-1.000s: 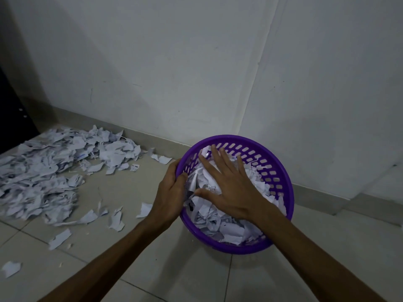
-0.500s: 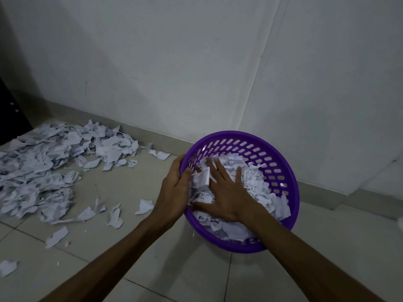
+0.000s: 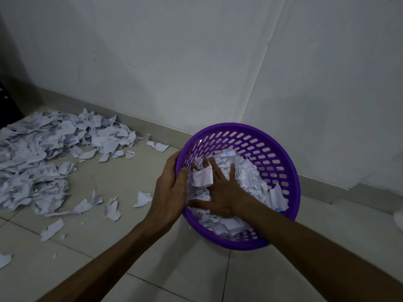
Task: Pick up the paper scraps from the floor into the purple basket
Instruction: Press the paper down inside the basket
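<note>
The purple basket (image 3: 281, 147) stands on the tiled floor by the wall, tilted toward me and holding a heap of white paper scraps (image 3: 246, 177). My left hand (image 3: 170, 188) grips the basket's left rim, thumb inside and fingers outside. My right hand (image 3: 220, 190) lies flat inside the basket with straight, spread fingers pressing down on the scraps; one scrap lies over its fingers. A large pile of paper scraps (image 3: 43, 158) covers the floor at the left, with loose pieces (image 3: 142, 198) scattered between the pile and the basket.
White walls meet in a corner right behind the basket, with a grey skirting along the floor. A dark object (image 3: 6, 105) stands at the far left edge. Bare tiles lie in front of the basket.
My right hand has pushed deeper into the basket, packing the scraps lower. The basket has tipped a little more toward me. My left hand stays on the rim.
</note>
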